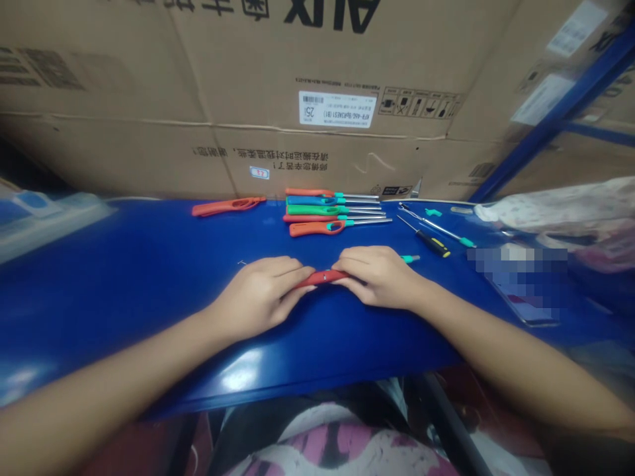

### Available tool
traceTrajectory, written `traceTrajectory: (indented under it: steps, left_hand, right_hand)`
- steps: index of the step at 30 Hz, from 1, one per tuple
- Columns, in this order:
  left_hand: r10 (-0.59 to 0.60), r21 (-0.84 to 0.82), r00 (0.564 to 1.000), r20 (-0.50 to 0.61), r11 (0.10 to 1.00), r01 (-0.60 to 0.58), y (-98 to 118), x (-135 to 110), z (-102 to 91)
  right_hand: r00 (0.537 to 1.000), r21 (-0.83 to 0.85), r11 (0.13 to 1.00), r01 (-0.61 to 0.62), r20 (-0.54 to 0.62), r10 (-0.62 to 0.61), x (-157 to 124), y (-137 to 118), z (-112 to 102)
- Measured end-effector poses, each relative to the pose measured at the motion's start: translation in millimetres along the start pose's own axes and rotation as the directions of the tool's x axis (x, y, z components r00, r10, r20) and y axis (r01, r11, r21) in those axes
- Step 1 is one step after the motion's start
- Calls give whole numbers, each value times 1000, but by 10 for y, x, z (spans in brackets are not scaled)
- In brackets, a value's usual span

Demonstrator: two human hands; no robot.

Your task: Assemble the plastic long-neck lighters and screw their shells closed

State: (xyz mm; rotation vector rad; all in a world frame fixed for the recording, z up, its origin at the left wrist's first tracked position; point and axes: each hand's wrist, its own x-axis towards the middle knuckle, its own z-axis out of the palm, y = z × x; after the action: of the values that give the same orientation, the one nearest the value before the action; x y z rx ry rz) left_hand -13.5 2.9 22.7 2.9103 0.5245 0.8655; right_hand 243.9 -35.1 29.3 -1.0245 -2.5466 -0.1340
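Both my hands meet over the front part of the blue table, closed on a red long-nosed lighter (325, 277). My left hand (268, 291) pinches its left end between thumb and fingers. My right hand (377, 274) grips the right end the same way. Just past the right hand's knuckles a teal collar with a short metal piece (409, 258) shows; whether it belongs to the held lighter is hidden. Beyond the hands lie several finished-looking lighters in a row, with an orange lighter (317, 228) nearest and a green lighter (312, 209) behind it.
A red-orange lighter casing (228, 206) lies back left. To the right are a black-and-yellow screwdriver (433, 243), a metal lighter rod (441, 228), a small teal part (433, 212) and a phone (526, 297). Large cardboard boxes (238, 79) stand behind the blue table (124, 264).
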Motion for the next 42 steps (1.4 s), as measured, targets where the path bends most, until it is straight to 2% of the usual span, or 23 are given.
traceTrajectory:
  steps: [6, 11, 16, 21, 23, 25, 27, 28, 30, 32, 33, 34, 35, 36, 38, 39, 40, 42]
  left_hand:
    - [-64, -25, 998, 24, 998, 64, -91, 21, -26]
    - [-77, 9, 996, -33, 997, 78, -179, 31, -83]
    - [-25, 21, 999, -32, 999, 26, -188, 30, -98]
    - [-26, 24, 1000, -11, 999, 26, -183, 29, -89]
    - [-67, 10, 998, 3, 998, 67, -175, 33, -90]
    - [-174, -62, 984, 22, 983, 175, -156, 44, -85]
    - [-331, -221, 942, 57, 916, 336, -128, 64, -64]
    - [-416, -325, 904, 94, 846, 423, -114, 76, -48]
    - [-549, -536, 803, 231, 617, 576, -89, 103, -8]
    - [-594, -657, 710, 378, 368, 658, -68, 125, 22]
    - [-595, -674, 687, 418, 304, 673, -59, 131, 28]
    - [-593, -670, 685, 424, 303, 677, -52, 132, 27]
    - [-588, -646, 705, 397, 367, 669, -47, 127, 20]
    - [-573, -598, 747, 336, 483, 640, -44, 117, 9]
    - [-466, -431, 864, 189, 752, 499, -48, 83, -18]
    - [-382, -339, 914, 133, 849, 404, -55, 63, -29]
    - [-298, -263, 950, 95, 913, 312, -64, 43, -37]
    - [-168, -173, 984, 56, 969, 175, -83, 9, -45]
  right_hand:
    - [996, 164, 982, -89, -6, 91, 31, 78, -33]
    - [982, 134, 978, -159, -78, 170, 11, 216, -121]
    - [987, 89, 987, -130, -81, 137, -4, 235, -147]
    - [994, 52, 996, -75, -72, 79, -1, 246, -132]
    - [994, 37, 997, -73, -82, 76, 4, 249, -124]
    - [992, 19, 997, -80, -97, 82, 12, 235, -124]
    - [990, 8, 995, -96, -104, 96, 21, 202, -131]
    - [990, 6, 994, -106, -96, 106, 25, 181, -133]
    - [992, 0, 994, -112, -62, 112, 32, 139, -127]
    - [995, -14, 996, -87, -41, 87, 35, 108, -101]
    - [997, -17, 998, -66, -46, 65, 36, 100, -83]
    - [997, -16, 999, -45, -67, 44, 36, 96, -65]
    - [995, -10, 1000, -25, -100, 24, 36, 96, -50]
    - [991, 0, 1000, -8, -135, 8, 35, 99, -39]
    - [981, 19, 999, 29, -190, -25, 33, 108, -34]
    - [977, 26, 998, 53, -209, -47, 32, 111, -38]
    - [973, 37, 996, 79, -220, -69, 30, 113, -44]
    - [968, 72, 990, 125, -227, -106, 27, 109, -51]
